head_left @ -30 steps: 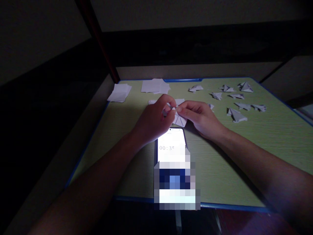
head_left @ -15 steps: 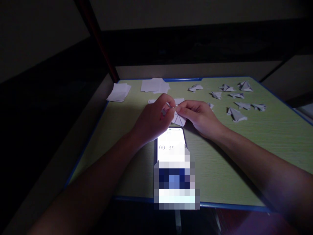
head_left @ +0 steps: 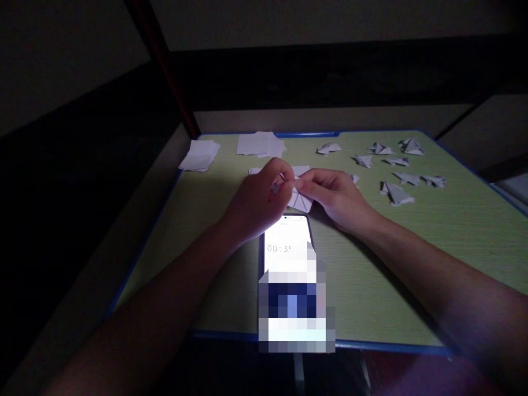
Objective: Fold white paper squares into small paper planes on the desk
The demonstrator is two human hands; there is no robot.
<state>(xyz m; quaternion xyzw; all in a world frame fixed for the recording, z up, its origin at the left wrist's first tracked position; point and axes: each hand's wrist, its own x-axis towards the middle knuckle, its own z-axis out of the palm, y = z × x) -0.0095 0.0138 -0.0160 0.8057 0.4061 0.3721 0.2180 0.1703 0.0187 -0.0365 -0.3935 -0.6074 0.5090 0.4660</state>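
Note:
Both hands meet over the middle of the table, pinching one small sheet of folded white paper (head_left: 301,202) with crease lines on it. My left hand (head_left: 266,195) has its thumb and forefinger closed on the paper's upper left part. From the other side, my right hand (head_left: 336,195) grips it with thumb and curled fingers. The fingers hide much of the paper. Just below the hands lies a lit phone (head_left: 286,236) showing a timer, its lower part blurred. More white paper (head_left: 304,170) shows behind the hands.
At the back left of the green table (head_left: 355,275) lie a stack of white paper (head_left: 199,155) and a second stack (head_left: 259,144). Several folded paper figures, among them a larger one (head_left: 396,193), are spread across the back right. A blue edge (head_left: 223,335) borders the table.
Hardly anything differs. The whole view has shifted very slightly, and both hands keep the same grip on the folded paper.

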